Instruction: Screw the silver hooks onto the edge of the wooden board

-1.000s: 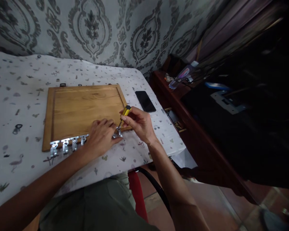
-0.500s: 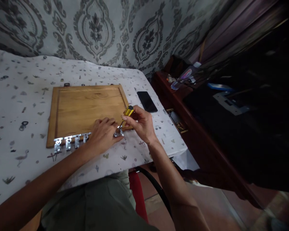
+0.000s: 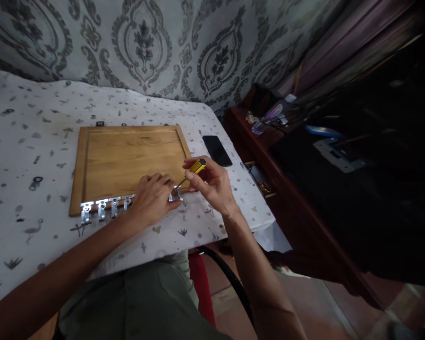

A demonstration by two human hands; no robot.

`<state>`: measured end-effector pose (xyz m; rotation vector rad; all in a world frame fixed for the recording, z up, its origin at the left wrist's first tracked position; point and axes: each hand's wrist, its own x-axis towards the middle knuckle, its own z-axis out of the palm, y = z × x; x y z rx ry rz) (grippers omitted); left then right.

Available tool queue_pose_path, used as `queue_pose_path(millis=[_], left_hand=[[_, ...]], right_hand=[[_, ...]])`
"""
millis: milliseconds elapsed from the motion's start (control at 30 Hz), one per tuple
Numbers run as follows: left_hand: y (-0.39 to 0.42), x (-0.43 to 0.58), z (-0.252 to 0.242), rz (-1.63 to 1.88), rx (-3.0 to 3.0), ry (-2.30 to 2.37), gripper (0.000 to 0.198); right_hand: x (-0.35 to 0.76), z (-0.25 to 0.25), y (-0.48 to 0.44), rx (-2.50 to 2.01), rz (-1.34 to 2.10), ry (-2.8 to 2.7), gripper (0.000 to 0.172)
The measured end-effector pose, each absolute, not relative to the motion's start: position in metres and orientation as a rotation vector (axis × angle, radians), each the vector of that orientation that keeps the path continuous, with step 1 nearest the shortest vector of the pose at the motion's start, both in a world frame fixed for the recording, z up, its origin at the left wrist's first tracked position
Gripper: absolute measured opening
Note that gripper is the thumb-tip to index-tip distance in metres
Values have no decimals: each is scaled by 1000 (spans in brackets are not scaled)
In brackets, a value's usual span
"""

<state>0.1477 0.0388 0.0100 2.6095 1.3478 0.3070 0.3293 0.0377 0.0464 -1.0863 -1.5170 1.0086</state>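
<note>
A wooden board with a raised frame lies flat on the cloth-covered table. Along its near edge runs a shiny metal hook rail with several hooks hanging over the edge. My left hand is closed over the right part of this rail, fingers on the board and thumb at the near side, hiding some hooks. My right hand pinches a yellow and black screwdriver, tilted with its handle up to the right. The shaft points down at the rail's right end beside my left fingers; its tip's exact contact is too small to tell.
A black phone lies right of the board. Beyond the table edge stands a dark red wooden desk with a clear bottle and a partly open drawer. A patterned curtain hangs behind the table.
My right hand has shifted slightly right, and the screwdriver handle now leans further right and lower. My left hand stays on the rail. The view has moved a little.
</note>
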Motion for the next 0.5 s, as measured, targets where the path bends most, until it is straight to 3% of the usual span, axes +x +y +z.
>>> queue_pose_path(millis=[500], left_hand=[[39,146,5,369,2650,1336,38]], right_hand=[[320,47,41,-1137,899,-1422,47]])
